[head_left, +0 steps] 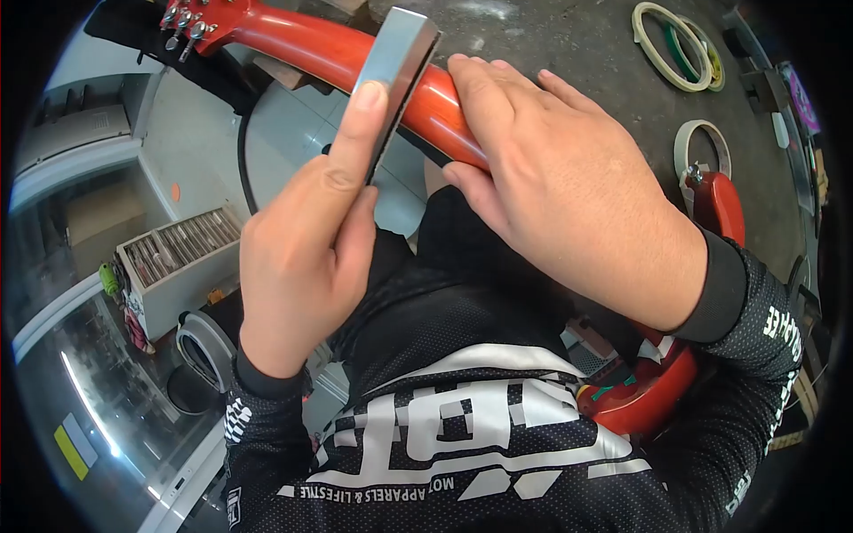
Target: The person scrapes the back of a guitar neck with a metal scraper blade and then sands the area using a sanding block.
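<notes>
A glossy red guitar neck runs from the headstock and its metal tuners at the upper left down toward the centre of the head view. My left hand grips a silvery metal bar with a dark, rough-looking edge, index finger stretched along its face. The bar stands tilted across the neck; how its underside meets the neck is hidden. My right hand is closed over the neck just right of the bar, thumb on the near side. Part of the red guitar body shows below my right forearm.
Rolls of tape lie on the dark workbench at the upper right, another roll nearer. A red rounded part sits beside my right wrist. At left are a white box of packed flat items and a glass case.
</notes>
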A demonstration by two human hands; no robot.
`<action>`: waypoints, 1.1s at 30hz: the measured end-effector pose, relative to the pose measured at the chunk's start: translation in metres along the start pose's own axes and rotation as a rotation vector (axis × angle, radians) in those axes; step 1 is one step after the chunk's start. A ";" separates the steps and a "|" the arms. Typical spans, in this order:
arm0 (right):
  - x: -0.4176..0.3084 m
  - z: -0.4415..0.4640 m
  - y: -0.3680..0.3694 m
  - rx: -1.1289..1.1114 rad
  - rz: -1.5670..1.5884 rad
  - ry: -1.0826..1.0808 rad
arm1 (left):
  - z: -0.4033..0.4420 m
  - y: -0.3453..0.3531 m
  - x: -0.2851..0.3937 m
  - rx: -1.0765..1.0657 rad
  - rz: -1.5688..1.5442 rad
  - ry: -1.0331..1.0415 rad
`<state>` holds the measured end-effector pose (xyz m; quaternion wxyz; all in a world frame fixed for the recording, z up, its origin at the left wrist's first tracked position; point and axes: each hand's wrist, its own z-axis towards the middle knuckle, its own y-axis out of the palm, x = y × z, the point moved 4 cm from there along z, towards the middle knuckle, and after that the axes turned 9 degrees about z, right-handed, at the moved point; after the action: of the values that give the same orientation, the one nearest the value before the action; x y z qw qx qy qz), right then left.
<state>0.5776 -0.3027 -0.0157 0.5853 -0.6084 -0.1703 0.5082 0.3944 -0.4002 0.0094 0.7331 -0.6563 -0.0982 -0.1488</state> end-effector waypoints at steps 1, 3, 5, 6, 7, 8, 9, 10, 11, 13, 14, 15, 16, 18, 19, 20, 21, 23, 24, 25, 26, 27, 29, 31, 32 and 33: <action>0.000 -0.001 -0.001 -0.007 -0.003 0.002 | 0.001 0.000 -0.001 0.003 0.002 0.009; -0.002 0.002 -0.003 -0.020 -0.007 -0.016 | 0.017 -0.004 -0.001 0.018 -0.001 -0.007; -0.005 0.003 -0.004 -0.024 -0.003 -0.023 | 0.029 -0.007 0.000 0.003 0.010 -0.040; -0.004 0.003 -0.004 -0.021 0.004 -0.021 | 0.024 -0.008 0.002 -0.017 0.027 -0.046; -0.005 0.004 -0.003 -0.013 -0.003 -0.029 | 0.019 -0.009 0.003 -0.038 0.043 -0.052; -0.003 0.003 -0.002 0.005 -0.012 -0.017 | 0.015 -0.011 0.005 -0.058 0.060 -0.057; -0.002 0.001 -0.002 0.001 -0.027 -0.019 | 0.006 -0.013 0.006 -0.051 0.065 -0.050; -0.002 -0.001 -0.001 -0.012 -0.033 -0.015 | 0.007 -0.012 0.006 -0.042 0.065 -0.045; -0.002 0.000 0.000 -0.019 -0.042 -0.017 | 0.008 -0.013 0.007 -0.033 0.066 -0.039; -0.004 0.003 -0.001 -0.017 -0.047 -0.024 | 0.029 -0.014 0.006 -0.027 0.071 -0.014; -0.004 0.003 -0.001 -0.017 -0.041 -0.028 | 0.033 -0.015 0.005 -0.028 0.073 -0.009; -0.003 0.003 -0.002 -0.015 -0.031 -0.028 | 0.027 -0.016 0.008 -0.040 0.074 -0.022; -0.002 0.002 -0.002 -0.011 -0.026 -0.028 | 0.022 -0.017 0.009 -0.054 0.073 -0.027; -0.002 0.001 -0.001 -0.003 -0.022 -0.017 | 0.012 -0.019 0.010 -0.081 0.073 -0.037; -0.001 0.000 -0.002 -0.010 -0.013 -0.008 | 0.014 -0.020 0.012 -0.097 0.070 -0.052; -0.001 0.000 -0.002 -0.019 -0.007 -0.005 | 0.019 -0.018 0.009 -0.061 0.062 -0.032; -0.002 0.002 -0.003 -0.025 0.000 -0.008 | 0.024 -0.015 0.007 -0.024 0.055 -0.011; -0.003 0.001 -0.001 -0.007 -0.025 -0.022 | 0.032 -0.013 0.007 0.015 0.040 -0.004; -0.002 0.001 0.000 0.003 -0.032 -0.025 | 0.035 -0.013 0.007 0.012 0.032 -0.019; -0.002 0.001 0.000 0.015 -0.024 -0.026 | 0.024 -0.014 0.007 -0.010 0.049 -0.035; -0.001 0.000 0.001 0.030 -0.018 -0.021 | 0.013 -0.015 0.007 -0.032 0.065 -0.050; 0.000 -0.001 0.001 0.040 -0.014 -0.016 | 0.005 -0.016 0.007 -0.039 0.065 -0.061; 0.000 -0.002 -0.001 0.005 -0.007 0.006 | 0.015 -0.015 0.004 -0.035 0.044 -0.045; -0.004 0.002 -0.001 -0.006 -0.012 -0.009 | 0.033 -0.013 0.001 -0.031 0.038 -0.038; -0.004 0.002 -0.002 0.003 -0.018 -0.019 | 0.029 -0.011 0.001 -0.016 0.035 -0.026; -0.003 0.002 -0.002 0.012 -0.019 -0.026 | 0.026 -0.010 0.001 -0.001 0.033 -0.014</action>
<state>0.5751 -0.3035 -0.0120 0.5917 -0.5965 -0.1804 0.5114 0.3930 -0.3758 0.0217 0.7346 -0.6591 -0.0924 -0.1319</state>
